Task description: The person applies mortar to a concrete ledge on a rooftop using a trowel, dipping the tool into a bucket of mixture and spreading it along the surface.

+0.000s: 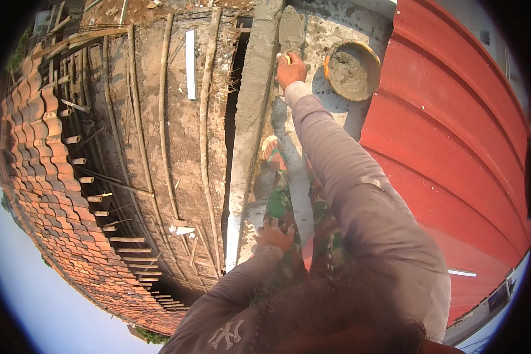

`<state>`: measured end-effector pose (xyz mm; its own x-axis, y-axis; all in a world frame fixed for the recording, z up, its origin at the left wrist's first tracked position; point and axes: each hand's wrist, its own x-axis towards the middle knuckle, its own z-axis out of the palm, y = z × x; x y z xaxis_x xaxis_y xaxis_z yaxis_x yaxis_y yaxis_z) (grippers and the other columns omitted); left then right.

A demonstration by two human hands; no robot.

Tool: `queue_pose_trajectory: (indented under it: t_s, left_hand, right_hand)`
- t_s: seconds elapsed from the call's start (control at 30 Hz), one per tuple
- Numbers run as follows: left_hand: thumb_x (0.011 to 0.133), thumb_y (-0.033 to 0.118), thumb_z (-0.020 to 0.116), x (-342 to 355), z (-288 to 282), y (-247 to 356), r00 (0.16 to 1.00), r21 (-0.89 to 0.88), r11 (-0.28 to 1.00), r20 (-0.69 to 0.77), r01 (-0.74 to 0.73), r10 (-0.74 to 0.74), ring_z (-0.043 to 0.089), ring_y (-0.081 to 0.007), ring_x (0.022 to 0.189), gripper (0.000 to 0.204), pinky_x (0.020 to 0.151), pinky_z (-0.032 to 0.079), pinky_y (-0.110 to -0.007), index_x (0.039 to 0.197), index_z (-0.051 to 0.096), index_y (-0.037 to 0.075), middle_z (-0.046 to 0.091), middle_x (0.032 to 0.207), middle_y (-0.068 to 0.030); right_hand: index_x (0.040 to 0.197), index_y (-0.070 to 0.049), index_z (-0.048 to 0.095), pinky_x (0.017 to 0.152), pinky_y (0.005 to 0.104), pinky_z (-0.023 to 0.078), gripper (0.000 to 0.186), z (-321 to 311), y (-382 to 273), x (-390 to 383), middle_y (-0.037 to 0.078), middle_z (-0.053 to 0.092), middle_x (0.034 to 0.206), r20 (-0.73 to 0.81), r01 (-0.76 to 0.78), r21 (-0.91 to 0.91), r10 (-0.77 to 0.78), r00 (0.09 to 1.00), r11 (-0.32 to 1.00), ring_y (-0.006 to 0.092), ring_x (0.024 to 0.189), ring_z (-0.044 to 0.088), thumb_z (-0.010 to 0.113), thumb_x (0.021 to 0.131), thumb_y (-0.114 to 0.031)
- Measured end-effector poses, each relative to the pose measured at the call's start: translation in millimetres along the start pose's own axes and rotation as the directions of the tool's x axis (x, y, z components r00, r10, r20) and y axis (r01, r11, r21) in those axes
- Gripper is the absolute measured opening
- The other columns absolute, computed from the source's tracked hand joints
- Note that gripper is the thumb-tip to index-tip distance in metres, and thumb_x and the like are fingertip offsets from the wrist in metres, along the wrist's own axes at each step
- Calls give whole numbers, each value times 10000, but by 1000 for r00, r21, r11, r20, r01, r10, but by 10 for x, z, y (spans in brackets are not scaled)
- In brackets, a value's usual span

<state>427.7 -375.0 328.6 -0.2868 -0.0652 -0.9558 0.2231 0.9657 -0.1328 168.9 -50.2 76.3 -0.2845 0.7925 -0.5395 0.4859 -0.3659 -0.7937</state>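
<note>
My right hand (291, 72) is closed round the yellow handle of a trowel. The trowel's blade (291, 29), coated in grey mortar, points away from me beside a narrow wall top (255, 82) covered with wet mortar. Just right of that hand stands a round bucket (374, 56) with an orange handle and mortar (347, 72) inside. My left hand (275, 237) rests on my leg in camouflage trousers (280, 203), its fingers apart and holding nothing.
Red metal roofing (442, 141) slopes along the right. Left of the wall top runs a dark gap (235, 100), then a lower surface with bamboo poles (164, 100) and a white strip (190, 65). Clay roof tiles (41, 153) curve along the far left. My bare foot (271, 152) is near the wall.
</note>
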Motion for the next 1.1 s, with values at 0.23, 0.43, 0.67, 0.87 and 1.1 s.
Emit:
queue_pose_trajectory:
  t_s: [0.23, 0.43, 0.67, 0.87, 1.1]
  left_hand:
    - [886, 588, 628, -1, -87, -27, 1000, -93, 996, -16, 12, -14, 448, -427, 1382, 773, 1102, 429, -558, 1462, 510, 87, 412, 1556, -186]
    - [934, 407, 674, 283, -254, -463, 892, -345, 866, -400, -361, 213, 574, -397, 1243, 571, 1041, 472, -481, 1345, 603, 16, 594, 1361, -208]
    - [1049, 351, 571, 2125, -508, -1399, 774, -624, 700, -613, -348, -162, 645, -300, 1142, 456, 970, 492, -376, 1306, 642, -19, 677, 1251, -209]
    - [1075, 435, 463, 3550, -306, -1348, 864, -850, 438, -431, -292, -260, 659, -278, 1125, 548, 961, 494, -377, 1323, 640, -21, 703, 1228, -188]
    - [1066, 428, 402, 3950, -14, -1142, 633, -593, 700, -730, -398, -259, 664, -392, 1106, 526, 939, 504, -443, 1190, 731, 37, 712, 1188, -231]
  right_hand:
    - [1111, -85, 693, 548, 359, 518, 277, -578, 398, 387, 83, 642, 824, 225, -421, 179, 380, 897, 889, 179, 619, 599, 599, 988, -314]
    - [1273, -8, 635, 1015, 430, 479, 490, -464, 1088, 1034, 258, 658, 1249, 73, -125, -364, 161, 984, 923, 388, 1181, 619, 647, 953, -379]
    - [1234, 31, 658, 1052, 441, 487, 517, -49, 1216, 1495, 283, 662, 1269, 84, 40, -580, 11, 996, 814, 416, 1223, 625, 666, 932, -388]
    - [1235, 22, 679, 1044, 462, 503, 487, 373, 1511, 1796, 269, 663, 1276, 76, 129, -589, -104, 992, 798, 417, 1208, 635, 627, 926, -351]
    - [1279, -19, 649, 602, 388, 570, 389, 215, 1996, 1383, 161, 702, 976, 279, -187, 154, 139, 950, 970, 253, 710, 678, 630, 972, -256]
